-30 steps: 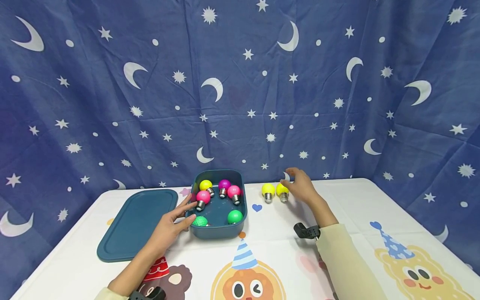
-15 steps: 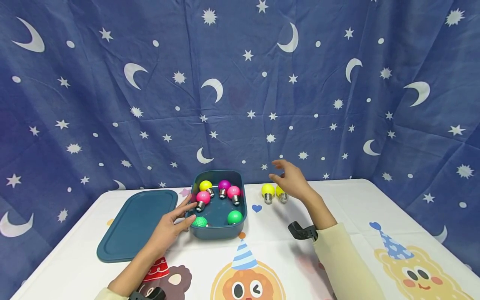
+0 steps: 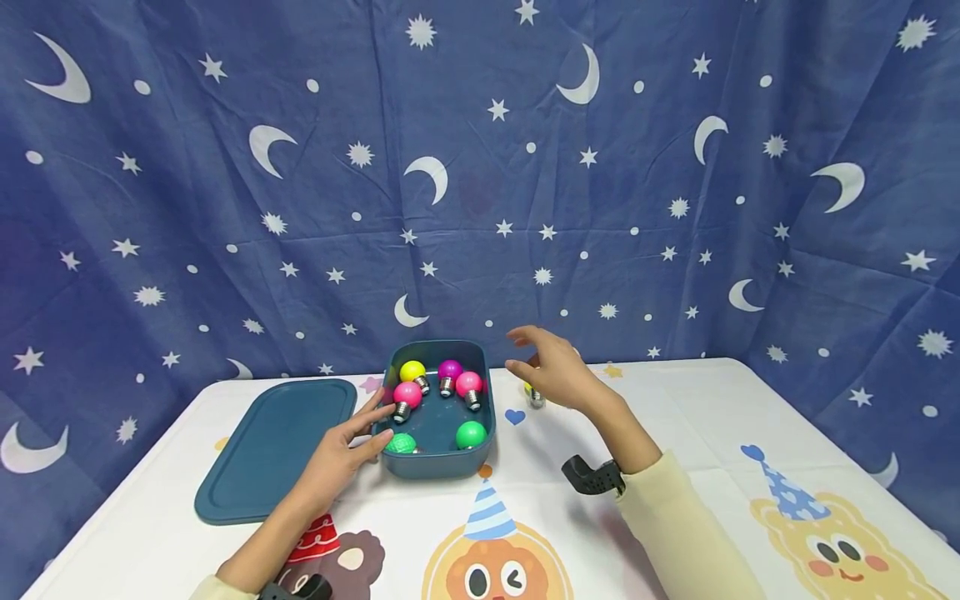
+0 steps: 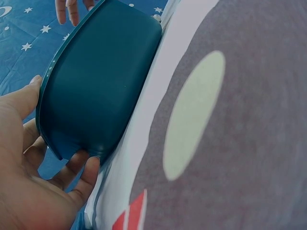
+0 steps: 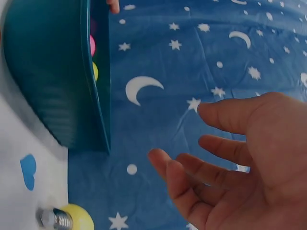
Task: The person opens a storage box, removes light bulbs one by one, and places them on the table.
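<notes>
A dark teal plastic box (image 3: 438,464) stands on the table with several coloured light bulbs inside, among them a pink bulb (image 3: 407,394), a purple bulb (image 3: 450,370) and a green bulb (image 3: 471,434). My left hand (image 3: 343,450) holds the box by its left side, thumb and a finger over the rim, other fingers against the outer wall (image 4: 96,86). To the right of the box, my right hand (image 3: 558,371) hovers with spread, bent fingers and nothing between them. Below it lies a yellow bulb (image 5: 78,219), partly hidden in the head view; the second yellow bulb is hidden there.
A flat teal lid (image 3: 277,442) lies left of the box. Behind the table hangs a blue curtain (image 3: 480,208) with moons and stars. The white tablecloth (image 3: 540,475) carries printed cartoon animals.
My right hand has moved left from over the right-hand yellow bulb, now covering both bulbs partly or wholly in the head view. My left hand and the box have stayed put.
</notes>
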The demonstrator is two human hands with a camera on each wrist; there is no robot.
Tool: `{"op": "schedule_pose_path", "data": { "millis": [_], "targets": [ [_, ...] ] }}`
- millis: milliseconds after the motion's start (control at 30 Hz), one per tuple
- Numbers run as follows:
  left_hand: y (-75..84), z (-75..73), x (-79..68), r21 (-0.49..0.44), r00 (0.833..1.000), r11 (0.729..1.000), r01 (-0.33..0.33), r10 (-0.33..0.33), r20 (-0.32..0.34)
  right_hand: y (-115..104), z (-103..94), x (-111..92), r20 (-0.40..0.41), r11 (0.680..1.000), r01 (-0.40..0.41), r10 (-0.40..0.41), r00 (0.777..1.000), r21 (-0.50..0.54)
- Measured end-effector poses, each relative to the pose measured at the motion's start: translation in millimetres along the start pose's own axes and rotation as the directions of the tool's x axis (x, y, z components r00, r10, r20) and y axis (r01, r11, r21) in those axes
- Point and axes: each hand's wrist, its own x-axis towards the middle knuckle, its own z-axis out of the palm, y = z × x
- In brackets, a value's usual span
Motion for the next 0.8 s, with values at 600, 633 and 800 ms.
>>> {"op": "schedule_pose_path", "data": {
  "millis": [600,633,800],
  "targets": [
    [-1.3,-0.6,0.1,0.003,1.000,1.000,-0.007,0.007,-0.004,-33,35.0,0,0.188,0.988,0.154,-0.147,0.971,-0.025],
    [-1.5,-0.7,0.2,0.004,1.000,1.000,-0.005,0.005,-0.003,-34,36.4,0,0.198,0.987,0.161,-0.152,0.968,-0.028],
    [-2.7,-1.5,0.9,0.007,1.000,1.000,0.003,-0.003,-0.006,-37,42.9,2,0.251,0.987,0.158,-0.146,0.957,-0.029]
  ]
}}
